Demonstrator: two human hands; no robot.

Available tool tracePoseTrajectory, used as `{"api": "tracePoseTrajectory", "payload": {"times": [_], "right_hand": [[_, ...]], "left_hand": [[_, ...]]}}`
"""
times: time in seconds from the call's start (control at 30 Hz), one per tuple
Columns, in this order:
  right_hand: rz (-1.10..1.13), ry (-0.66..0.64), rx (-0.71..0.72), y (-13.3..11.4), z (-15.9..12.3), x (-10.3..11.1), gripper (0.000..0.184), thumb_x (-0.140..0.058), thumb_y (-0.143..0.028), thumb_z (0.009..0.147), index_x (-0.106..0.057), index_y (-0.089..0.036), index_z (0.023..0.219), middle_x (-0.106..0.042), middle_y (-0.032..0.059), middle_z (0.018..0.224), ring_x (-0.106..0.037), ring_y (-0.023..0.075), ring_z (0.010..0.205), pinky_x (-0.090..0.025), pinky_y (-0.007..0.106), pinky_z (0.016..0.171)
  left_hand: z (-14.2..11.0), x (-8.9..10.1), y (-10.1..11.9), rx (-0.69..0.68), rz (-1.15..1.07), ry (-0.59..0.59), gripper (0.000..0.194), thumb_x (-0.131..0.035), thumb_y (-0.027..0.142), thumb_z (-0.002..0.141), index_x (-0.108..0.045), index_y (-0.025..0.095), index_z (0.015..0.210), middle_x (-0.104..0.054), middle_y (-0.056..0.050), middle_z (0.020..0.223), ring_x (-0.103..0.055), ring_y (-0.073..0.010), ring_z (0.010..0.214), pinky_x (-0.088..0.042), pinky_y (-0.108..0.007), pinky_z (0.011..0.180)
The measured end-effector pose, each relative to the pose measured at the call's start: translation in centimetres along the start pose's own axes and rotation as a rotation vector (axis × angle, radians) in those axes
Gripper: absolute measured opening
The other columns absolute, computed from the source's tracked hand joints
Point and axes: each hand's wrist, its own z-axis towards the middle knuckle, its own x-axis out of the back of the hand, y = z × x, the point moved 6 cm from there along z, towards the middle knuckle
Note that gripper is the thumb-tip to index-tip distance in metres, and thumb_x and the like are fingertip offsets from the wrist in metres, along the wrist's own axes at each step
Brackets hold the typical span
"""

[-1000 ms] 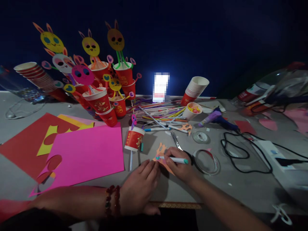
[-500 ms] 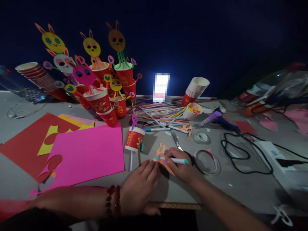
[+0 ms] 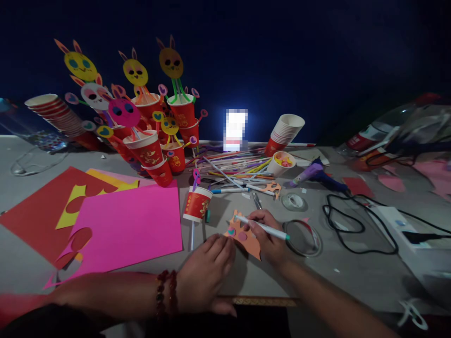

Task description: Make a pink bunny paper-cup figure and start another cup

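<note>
your right hand (image 3: 276,252) grips a white marker (image 3: 269,229), its tip over the orange paper (image 3: 252,248) on the worktop (image 3: 221,204). your left hand (image 3: 206,265) lies flat, fingers together, at the paper's left edge. two pink discs (image 3: 243,236) lie on the paper.

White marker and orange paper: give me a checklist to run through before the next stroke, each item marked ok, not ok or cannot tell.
1. White marker gripped in the right hand's fingers: ok.
2. Left hand at the near-left edge of the orange paper: ok.
3. Left pink circle bears a teal heart: ok.
4. Right pink circle bears a heart: not ok, it looks plain.
5. Marker tip touching the paper: cannot tell.
6. Scissors clear of the right hand: cannot tell, partly hidden.
</note>
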Motion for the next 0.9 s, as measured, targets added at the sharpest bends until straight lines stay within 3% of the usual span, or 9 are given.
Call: {"api": "tracePoseTrajectory", "payload": {"times": [0.33,0.47,0.57,0.73,0.9], "right_hand": [[0.034,-0.047,-0.034,1.8,0.3,0.6,0.013,-0.053,-0.025,0.083,-0.053,-0.022,0.071,-0.055,-0.0042,0.055,-0.052,0.0132,0.048,-0.040,0.024,0.049],[0.007,-0.136,-0.055,0.8,0.9,0.7,0.012,-0.053,-0.026,0.085,-0.054,-0.022,0.074,-0.059,-0.0037,0.058,-0.056,0.0146,0.053,-0.043,0.025,0.053],[-0.117,-0.210,0.007,-0.5,0.8,0.9,0.012,-0.055,-0.028,0.086,-0.058,-0.021,0.077,-0.062,-0.0014,0.067,-0.058,0.0158,0.061,-0.044,0.025,0.058],[-0.169,-0.144,0.085,-0.4,-0.6,1.6,0.019,-0.055,-0.027,0.087,-0.056,-0.021,0.069,-0.055,-0.0031,0.060,-0.050,0.0136,0.054,-0.038,0.024,0.051],[-0.233,-0.117,0.174,-0.1,-1.4,1.1,0.019,-0.054,-0.025,0.086,-0.056,-0.021,0.067,-0.057,-0.0022,0.060,-0.054,0.0145,0.056,-0.040,0.026,0.055]], "left_hand": [[0.7,0.1,-0.6,-0.001,-0.016,0.078,0.101,-0.032,0.081,0.081,-0.036,0.003,0.144,-0.052,-0.020,0.137,-0.047,-0.0325,0.121,-0.028,-0.045,0.109],[1.2,0.2,-0.7,0.028,-0.001,0.104,0.097,-0.030,0.081,0.082,-0.042,0.005,0.141,-0.056,-0.016,0.130,-0.049,-0.0302,0.112,-0.033,-0.042,0.104],[1.4,0.0,-0.7,0.042,0.012,0.119,0.094,-0.030,0.083,0.080,-0.051,0.007,0.132,-0.058,-0.015,0.127,-0.049,-0.0300,0.110,-0.036,-0.043,0.100],[1.5,-0.3,-0.5,0.066,0.029,0.127,0.102,-0.030,0.086,0.077,-0.045,0.007,0.138,-0.057,-0.017,0.125,-0.048,-0.0304,0.110,-0.035,-0.044,0.100],[1.5,-0.3,-0.4,0.082,0.037,0.128,0.105,-0.026,0.087,0.076,-0.042,0.005,0.141,-0.056,-0.018,0.128,-0.047,-0.0314,0.114,-0.032,-0.044,0.103]]}}
